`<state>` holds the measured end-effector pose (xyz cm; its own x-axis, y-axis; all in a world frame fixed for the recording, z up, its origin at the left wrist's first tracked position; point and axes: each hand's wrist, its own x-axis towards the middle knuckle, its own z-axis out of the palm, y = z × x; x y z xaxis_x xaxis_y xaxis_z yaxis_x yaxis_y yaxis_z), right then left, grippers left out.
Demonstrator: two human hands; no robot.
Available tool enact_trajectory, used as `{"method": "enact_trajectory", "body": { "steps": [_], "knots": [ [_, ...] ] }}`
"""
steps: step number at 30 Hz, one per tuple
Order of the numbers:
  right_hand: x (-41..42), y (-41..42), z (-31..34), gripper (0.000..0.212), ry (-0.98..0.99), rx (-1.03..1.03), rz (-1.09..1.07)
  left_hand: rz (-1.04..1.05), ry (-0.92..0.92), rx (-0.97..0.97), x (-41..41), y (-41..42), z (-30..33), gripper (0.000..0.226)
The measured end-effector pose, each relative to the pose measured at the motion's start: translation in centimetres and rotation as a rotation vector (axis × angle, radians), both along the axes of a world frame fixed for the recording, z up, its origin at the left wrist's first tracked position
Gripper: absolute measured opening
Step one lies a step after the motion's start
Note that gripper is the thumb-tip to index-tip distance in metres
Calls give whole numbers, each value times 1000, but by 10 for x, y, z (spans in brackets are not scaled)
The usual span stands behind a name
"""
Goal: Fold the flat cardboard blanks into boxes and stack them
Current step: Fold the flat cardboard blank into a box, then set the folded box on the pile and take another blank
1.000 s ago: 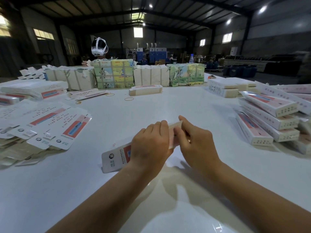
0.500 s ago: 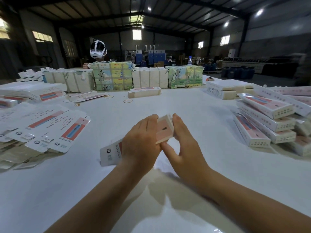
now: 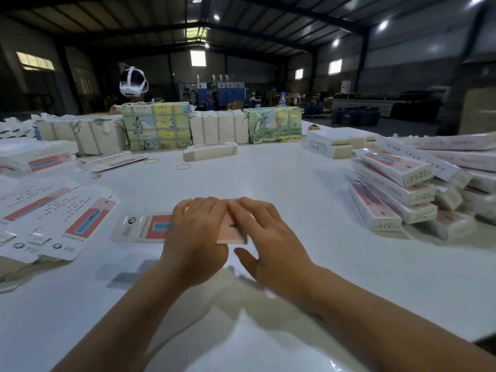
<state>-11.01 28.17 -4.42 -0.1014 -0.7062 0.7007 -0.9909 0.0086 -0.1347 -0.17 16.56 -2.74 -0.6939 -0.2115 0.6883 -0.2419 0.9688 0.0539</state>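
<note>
Both hands have dropped: left hand grips the box, right hand presses flat (blurred). Risk: end flap springs open, crushed near table centre.

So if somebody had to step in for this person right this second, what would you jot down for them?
Left hand: lies over the middle of the box in progress, fingers curved on it; whether it grips is unclear.
Right hand: fingers spread and fairly straight, pressing the box's right end.
Flat blanks: fanned out on the left of the table.
Done: a pile of finished boxes on the right.
Left: finish closing this box, add it to the pile, then work through the blanks.
</note>
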Motion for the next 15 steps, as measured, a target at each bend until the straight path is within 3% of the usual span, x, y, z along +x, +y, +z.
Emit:
{"method": "enact_trajectory", "body": {
  "steps": [3, 8, 12, 15],
  "knots": [
    [-1, -2, -3, 68, 63, 54, -60, -9, -74, -2, 0, -6, -7, 37],
    [-22, -1, 4, 59, -62, 68, -193, 124, -44, -3, -8, -18, -14, 61],
    [-66, 16, 49, 49, -286, -117, -327, 127, -27, 183, -11, -29, -22, 79],
    [-113, 42, 95, 39, -380, -338, -458, 158, -63, 311, -18, -39, -43, 79]
  ]
}}
